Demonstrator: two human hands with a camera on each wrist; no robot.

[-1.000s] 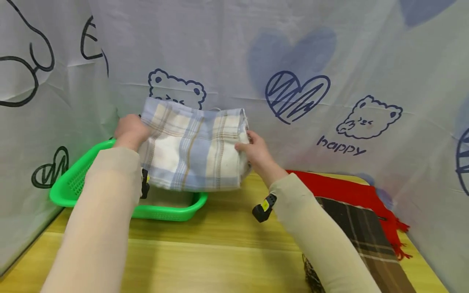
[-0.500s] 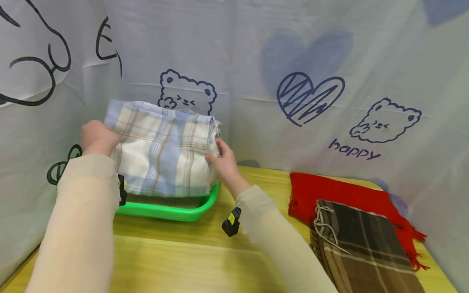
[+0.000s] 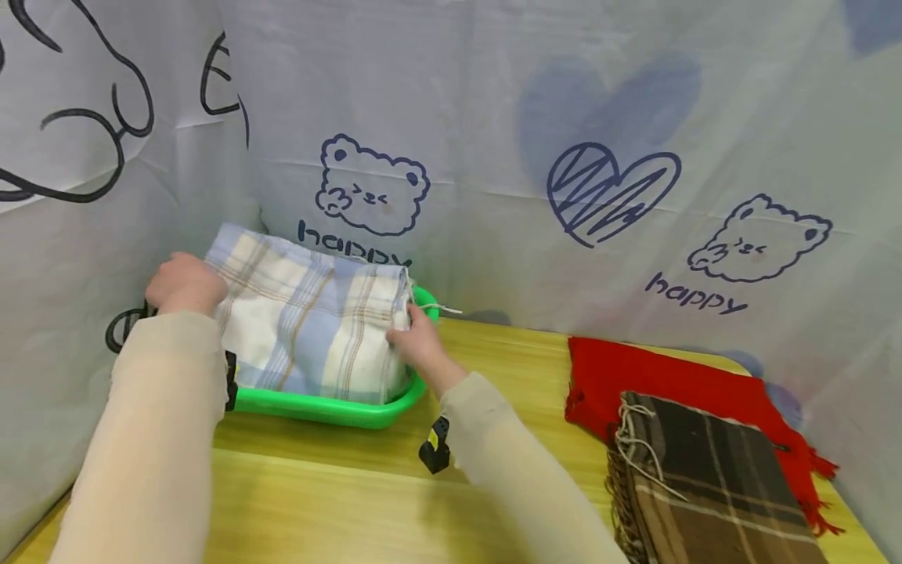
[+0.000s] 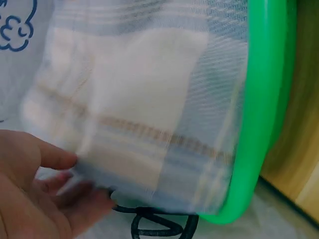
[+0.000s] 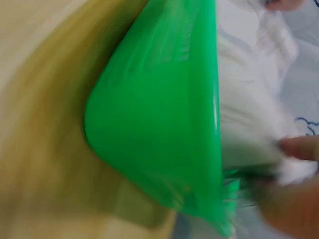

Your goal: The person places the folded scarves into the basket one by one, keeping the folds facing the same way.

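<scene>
A folded plaid scarf (image 3: 303, 321) in white, pale blue and beige lies tilted in the green plastic basket (image 3: 317, 409), its far left corner raised. At its left edge my left hand (image 3: 186, 283) holds it; in the left wrist view the thumb (image 4: 57, 155) lies at the cloth's edge with the fingers lower down. My right hand (image 3: 423, 345) grips the right end, thumb on top. In the blurred right wrist view the basket wall (image 5: 149, 109) hides part of the cloth. White fringe strands (image 3: 440, 309) hang over the basket's right rim.
On the right of the wooden table (image 3: 338, 501), a brown and black plaid scarf (image 3: 719, 478) with fringe overlaps a folded red scarf (image 3: 648, 376). A printed white curtain (image 3: 486, 157) hangs close behind and to the left of the basket.
Both hands have carried the plaid scarf left and then lowered it into the green basket. The head view has turned slightly left. The other scarves stay put on the table.
</scene>
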